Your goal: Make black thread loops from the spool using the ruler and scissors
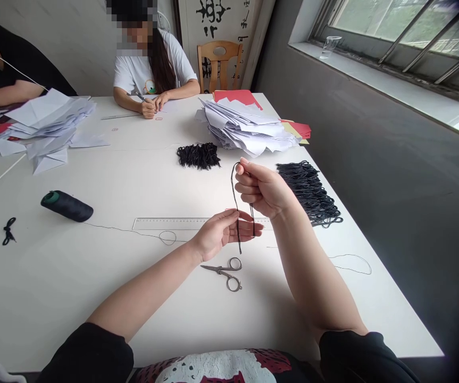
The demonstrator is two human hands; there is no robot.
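A thin black cord hangs from my right hand, which is closed and pinches it between thumb and forefinger. Lower down, my left hand has the same cord running past its thumb and across its fingers, and its thumb seems pressed on it. One end of the cord dangles below the left hand. Beneath the hands lies a clear ruler, partly covered by them. Small metal scissors rest just nearer to me. From a dark thread spool at the left, a loose thread trails toward the ruler.
A bundle of black cord loops lies beyond my hands, with a larger bundle to the right. Paper piles stand farther back. A small knotted cord is far left. Across the table, a person writes; another sits left.
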